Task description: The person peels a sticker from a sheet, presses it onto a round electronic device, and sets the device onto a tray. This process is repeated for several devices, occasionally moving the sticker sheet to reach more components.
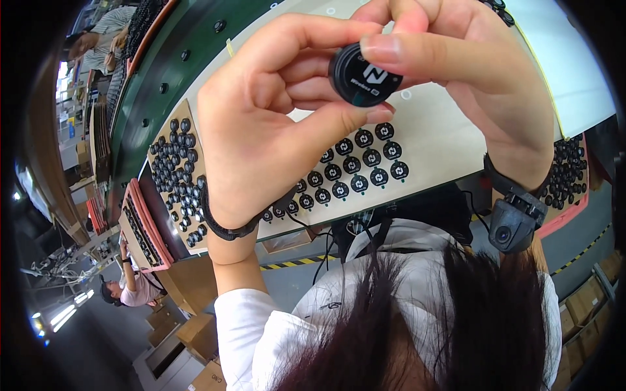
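A hand could slip over the bare stretch of bench [442, 130] I see between the rows of black discs [351, 163] and the raised right hand [479, 65]. Those rows block the middle; over on the left, round black pieces [173, 157] crowd the tan board [188, 109].

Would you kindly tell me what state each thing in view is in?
Black disc: held up, printed face showing.
Left hand: gripping the disc's rim.
Right hand: thumb on the disc's face.
Round pieces: in rows on the table, printed side up.
Left board: crowded with black pieces.
Green belt: bearing spaced pieces; cannot tell whether running.
Wrist camera: strapped to the right wrist.
Ceiling lights: lit.
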### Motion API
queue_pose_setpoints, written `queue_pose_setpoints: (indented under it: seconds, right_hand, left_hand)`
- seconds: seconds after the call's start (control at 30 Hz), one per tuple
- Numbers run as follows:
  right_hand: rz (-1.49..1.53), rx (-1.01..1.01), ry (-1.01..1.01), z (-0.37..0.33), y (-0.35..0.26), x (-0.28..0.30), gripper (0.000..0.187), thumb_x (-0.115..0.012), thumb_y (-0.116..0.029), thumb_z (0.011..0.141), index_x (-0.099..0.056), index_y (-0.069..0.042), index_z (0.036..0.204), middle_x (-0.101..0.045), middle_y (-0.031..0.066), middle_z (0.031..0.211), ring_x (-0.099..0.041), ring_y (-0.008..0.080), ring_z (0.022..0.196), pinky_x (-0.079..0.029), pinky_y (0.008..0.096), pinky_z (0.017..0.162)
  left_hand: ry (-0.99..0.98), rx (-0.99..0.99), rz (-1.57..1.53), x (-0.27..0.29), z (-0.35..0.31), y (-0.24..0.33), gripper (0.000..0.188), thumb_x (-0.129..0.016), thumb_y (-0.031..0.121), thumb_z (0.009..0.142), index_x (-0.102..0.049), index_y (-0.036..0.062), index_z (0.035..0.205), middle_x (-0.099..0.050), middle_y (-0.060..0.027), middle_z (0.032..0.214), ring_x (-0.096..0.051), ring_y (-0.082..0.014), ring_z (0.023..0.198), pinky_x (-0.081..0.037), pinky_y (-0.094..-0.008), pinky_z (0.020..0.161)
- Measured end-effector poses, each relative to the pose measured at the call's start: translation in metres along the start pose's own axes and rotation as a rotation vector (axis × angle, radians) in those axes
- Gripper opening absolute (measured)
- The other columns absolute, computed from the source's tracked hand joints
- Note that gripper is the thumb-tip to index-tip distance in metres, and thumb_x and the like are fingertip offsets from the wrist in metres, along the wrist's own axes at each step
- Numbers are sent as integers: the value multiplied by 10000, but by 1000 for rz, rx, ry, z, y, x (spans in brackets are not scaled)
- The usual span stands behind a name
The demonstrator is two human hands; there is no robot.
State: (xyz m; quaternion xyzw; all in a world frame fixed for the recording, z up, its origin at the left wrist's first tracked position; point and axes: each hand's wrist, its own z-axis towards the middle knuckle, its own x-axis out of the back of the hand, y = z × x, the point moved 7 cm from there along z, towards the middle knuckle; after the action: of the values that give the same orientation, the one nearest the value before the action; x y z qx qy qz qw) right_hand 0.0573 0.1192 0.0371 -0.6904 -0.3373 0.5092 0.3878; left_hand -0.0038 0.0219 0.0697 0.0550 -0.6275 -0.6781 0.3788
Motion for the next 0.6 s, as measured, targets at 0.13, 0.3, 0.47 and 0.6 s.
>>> queue_pose_setpoints:
  seconds: [0.13,0.3,0.47,0.6]
  right_hand:
    - [-3,1,-13,1,1,-1,136,-643,-53,783,-567,12,691,-601,119,866,-569,124,755,-448,213,687]
    - [55,59,-129,15,16,2,130,-637,-41,789,-553,23,712,-605,94,756,-567,99,650,-451,189,593]
    - [150,117,-92,11,14,-3,125,-635,-31,788,-536,27,738,-597,84,697,-564,92,618,-450,180,560]
    - [20,113,-24,9,11,-4,150,-628,-27,793,-510,23,715,-596,90,718,-561,91,593,-447,174,530]
  left_hand:
    - [-85,27,-419,-6,4,-3,405,-633,-172,646,-498,-120,1024,-599,-195,932,-624,-225,849,-549,-305,747]
    - [-91,38,-324,-3,3,-7,412,-637,-169,642,-495,-125,1027,-599,-198,928,-625,-227,844,-549,-301,736]
    - [-60,63,-345,-2,3,-6,430,-644,-160,642,-487,-126,1041,-600,-199,923,-626,-226,841,-549,-301,727]
    - [-46,61,-344,1,2,-10,440,-641,-161,640,-482,-126,1049,-601,-198,919,-627,-225,839,-549,-302,726]
